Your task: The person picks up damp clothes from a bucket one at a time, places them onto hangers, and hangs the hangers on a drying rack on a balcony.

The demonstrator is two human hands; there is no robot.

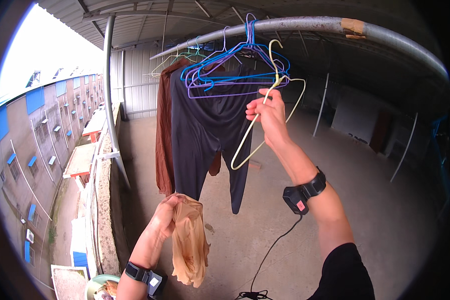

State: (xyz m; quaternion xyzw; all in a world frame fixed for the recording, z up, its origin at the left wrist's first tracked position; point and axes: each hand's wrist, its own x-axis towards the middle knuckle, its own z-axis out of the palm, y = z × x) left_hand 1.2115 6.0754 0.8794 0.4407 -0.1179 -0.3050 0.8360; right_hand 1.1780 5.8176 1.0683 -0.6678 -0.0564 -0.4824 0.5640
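Note:
My right hand (268, 112) grips a pale yellow wire clothes hanger (243, 144), which is tilted, its hook up near the metal pipe. Bunched in my left hand (168, 213) is a tan, thin cloth garment (189, 247) that hangs down from my fingers. Blue and purple hangers (225, 79) dangle from the pipe (303, 24) just left of my right hand. Behind them hang dark trousers (210, 123) and, farther left, a reddish-brown garment (165, 150). More pale and green hangers (176, 56) are on the far part of the pipe.
A rough parapet wall (107, 210) runs along the left, beside a metal post (110, 93). A light green basin (97, 283) with cloth in it sits at the lower left. A black cable (273, 243) trails from my right wrist band toward the floor.

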